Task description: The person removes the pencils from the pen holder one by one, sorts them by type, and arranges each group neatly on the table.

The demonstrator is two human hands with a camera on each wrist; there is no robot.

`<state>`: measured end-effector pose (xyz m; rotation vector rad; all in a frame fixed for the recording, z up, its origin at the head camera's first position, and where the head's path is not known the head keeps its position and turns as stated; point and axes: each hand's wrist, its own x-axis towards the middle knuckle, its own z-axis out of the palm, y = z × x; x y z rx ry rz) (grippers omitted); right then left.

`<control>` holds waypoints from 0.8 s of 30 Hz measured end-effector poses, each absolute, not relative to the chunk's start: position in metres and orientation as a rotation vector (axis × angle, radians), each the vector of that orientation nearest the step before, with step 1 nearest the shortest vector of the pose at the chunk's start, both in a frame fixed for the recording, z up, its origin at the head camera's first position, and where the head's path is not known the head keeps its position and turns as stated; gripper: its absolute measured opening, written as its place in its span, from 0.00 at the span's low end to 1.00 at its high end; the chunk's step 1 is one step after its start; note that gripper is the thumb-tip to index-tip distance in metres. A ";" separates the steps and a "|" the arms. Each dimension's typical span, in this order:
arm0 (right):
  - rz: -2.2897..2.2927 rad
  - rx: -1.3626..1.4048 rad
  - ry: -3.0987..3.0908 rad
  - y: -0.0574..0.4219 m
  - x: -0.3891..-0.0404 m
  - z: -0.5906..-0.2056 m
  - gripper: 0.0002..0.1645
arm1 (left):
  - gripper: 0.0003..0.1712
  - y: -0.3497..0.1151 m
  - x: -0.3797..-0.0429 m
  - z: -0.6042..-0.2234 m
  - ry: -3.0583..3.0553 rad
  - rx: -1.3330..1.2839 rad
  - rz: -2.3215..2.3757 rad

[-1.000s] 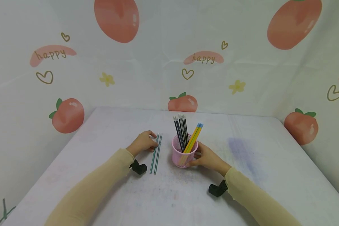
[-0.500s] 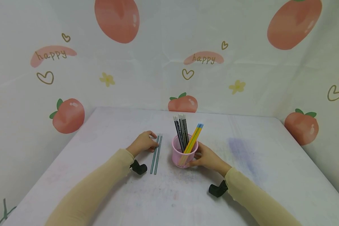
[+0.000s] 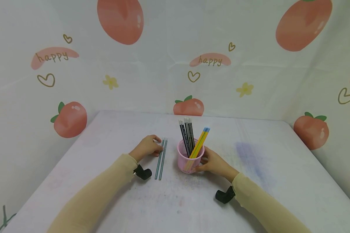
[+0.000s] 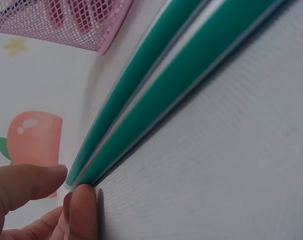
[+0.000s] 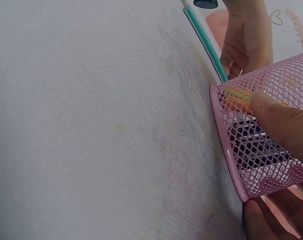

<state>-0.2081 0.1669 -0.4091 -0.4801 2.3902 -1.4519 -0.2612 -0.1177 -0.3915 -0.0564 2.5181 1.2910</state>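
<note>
Two green pencils with silvery stripes (image 3: 162,161) lie side by side on the table. My left hand (image 3: 148,147) rests at their far half, thumb and fingertips right at the left pencil. In the left wrist view, the thumb (image 4: 46,181) and a finger (image 4: 83,212) stand a little apart, next to the narrowing pencils (image 4: 141,112). A pink mesh pen holder (image 3: 182,163) stands upright to their right. My right hand (image 3: 217,163) grips it low from the right, its thumb (image 5: 276,117) against the mesh. Inside lean several black pencils (image 3: 187,137) and yellow pencils with blue ends (image 3: 199,144).
The white table (image 3: 175,207) bears a bluish smudge (image 3: 252,161) on the right. Behind it hangs a white cloth (image 3: 151,87) printed with peaches and hearts. A small dark camera sits on each wrist, the left one (image 3: 143,173) near the pencils' close ends.
</note>
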 end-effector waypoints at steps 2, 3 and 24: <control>-1.454 -0.479 2.386 0.167 -0.208 -0.409 0.57 | 0.24 -0.118 -0.261 -0.389 2.514 -0.061 1.304; -1.454 -0.481 2.384 0.167 -0.208 -0.410 0.58 | 0.23 -0.119 -0.261 -0.388 2.517 -0.059 1.304; -1.472 -0.495 2.365 0.166 -0.206 -0.406 0.60 | 0.19 -0.109 -0.254 -0.346 2.490 0.096 1.606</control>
